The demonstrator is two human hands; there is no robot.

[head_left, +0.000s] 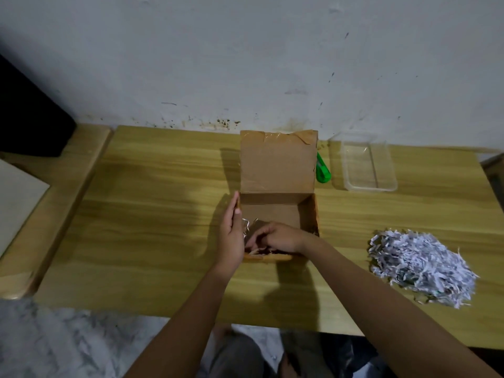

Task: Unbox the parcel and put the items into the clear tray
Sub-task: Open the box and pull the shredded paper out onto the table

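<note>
- A light wooden table with a yellowish grain (152,203) stands against a scuffed white wall (245,50), and everything below is placed relative to the open brown cardboard parcel box (278,208) at the table's middle.
- The box's lid flap (276,162) stands upright on its far side, with torn strips of clear tape along the flap's top edge.
- A loose heap of shredded white paper filling (420,266) lies on the table well to the right of the box and nearer the person.
- A clear rectangular plastic tray (381,186) sits to the right of the box, level with the lid flap, and nothing shows inside it.
- The left hand (231,233) lies flat against the box's left wall, fingers straight, closed on nothing.
- The right hand (275,237) reaches into the near left corner of the box with fingers curled; whether it grasps anything cannot be told, as the contents are dark and hidden.
- A small green plastic cutter (322,170) lies between the lid flap and the tray, partly hidden by the flap.
- A few white paper shreds (246,225) remain inside the box beside the left hand.
</note>
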